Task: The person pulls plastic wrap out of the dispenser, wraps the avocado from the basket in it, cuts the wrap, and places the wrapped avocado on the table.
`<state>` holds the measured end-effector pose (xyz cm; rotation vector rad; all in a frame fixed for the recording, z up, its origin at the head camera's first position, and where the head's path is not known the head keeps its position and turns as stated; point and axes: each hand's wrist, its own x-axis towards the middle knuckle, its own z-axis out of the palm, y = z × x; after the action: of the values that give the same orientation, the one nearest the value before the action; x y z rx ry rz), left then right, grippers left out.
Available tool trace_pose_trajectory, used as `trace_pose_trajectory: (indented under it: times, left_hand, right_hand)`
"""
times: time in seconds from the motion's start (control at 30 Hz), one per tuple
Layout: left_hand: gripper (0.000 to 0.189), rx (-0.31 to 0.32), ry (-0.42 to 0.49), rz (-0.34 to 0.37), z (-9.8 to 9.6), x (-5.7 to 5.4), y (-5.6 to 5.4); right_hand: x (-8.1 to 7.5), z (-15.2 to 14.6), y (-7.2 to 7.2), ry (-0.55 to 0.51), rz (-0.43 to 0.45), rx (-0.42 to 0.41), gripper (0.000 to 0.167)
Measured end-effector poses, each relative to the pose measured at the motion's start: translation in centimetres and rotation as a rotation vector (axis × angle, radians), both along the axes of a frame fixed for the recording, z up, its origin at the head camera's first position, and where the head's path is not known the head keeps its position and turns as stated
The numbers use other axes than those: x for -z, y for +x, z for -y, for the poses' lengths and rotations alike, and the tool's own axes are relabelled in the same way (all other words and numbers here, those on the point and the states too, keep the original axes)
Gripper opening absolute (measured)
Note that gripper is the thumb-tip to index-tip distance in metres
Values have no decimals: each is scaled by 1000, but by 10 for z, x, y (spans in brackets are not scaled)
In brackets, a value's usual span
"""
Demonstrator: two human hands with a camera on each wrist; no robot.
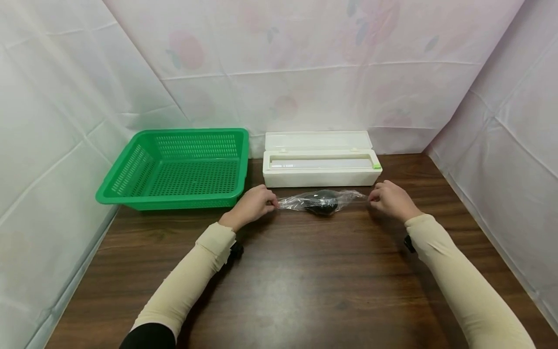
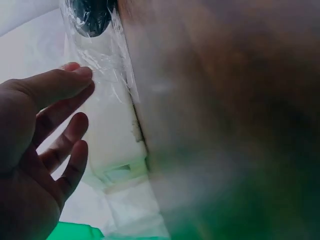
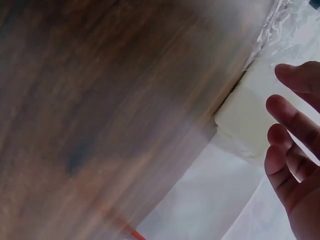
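Observation:
A dark, rounded object (image 1: 322,202), greenish black, lies on the table wrapped in clear plastic wrap (image 1: 348,195); its kind cannot be told through the film. The wrap's loose ends stretch out to both sides. My left hand (image 1: 256,203) pinches the left end between thumb and index finger, the other fingers loosely bent, as the left wrist view shows. Just beyond the right end is my right hand (image 1: 392,199). In the right wrist view its thumb (image 3: 292,75) and fingers stand apart, with the wrap (image 3: 280,35) near the thumb and no film between them.
Behind the wrapped object stands a white plastic wrap dispenser (image 1: 322,178), its lid raised, a roll inside and a light green piece at its right end. A green basket (image 1: 174,201) stands at the back left. Pale fabric hangs around the brown wooden table (image 1: 305,281).

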<state>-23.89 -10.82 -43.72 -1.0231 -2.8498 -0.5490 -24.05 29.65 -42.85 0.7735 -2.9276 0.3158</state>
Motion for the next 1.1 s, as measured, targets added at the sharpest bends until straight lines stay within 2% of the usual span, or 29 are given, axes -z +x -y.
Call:
trace_pose_trajectory:
  times: [0.1, 0.2, 0.37, 0.47, 0.6, 0.73, 0.9, 1.0, 1.1]
  left_hand:
    - [5, 27, -60, -29, -3, -2, -3]
    - [6, 26, -89, -19, -8, -1, -8]
    - [5, -23, -85, 99, -14, 2, -14]
    - [8, -90, -30, 197, -15, 1, -15]
    - [18, -168, 62, 262, -16, -4, -15]
    - [18, -188, 99, 231, -18, -12, -15]
    - [14, -202, 112, 124, -29, -22, -13]
    - [15, -194, 99, 74, -40, -26, -14]
    - [19, -168, 93, 72, -55, -27, -15]
  right_hand:
    - [0, 4, -4, 46, -18, -29, 3]
    - [2, 8, -9, 77, 1, -30, 7]
    - [5, 9, -15, 39, 152, 7, 10]
    - [1, 7, -15, -30, 258, 57, 14]
    - [-13, 4, -12, -115, 309, 126, 23]
    - [-27, 4, -10, -151, 283, 174, 25]
    - [-40, 13, -10, -157, 206, 194, 24]
    - [-43, 26, -13, -192, 154, 161, 23]
    - [-43, 42, -18, -215, 148, 94, 25]
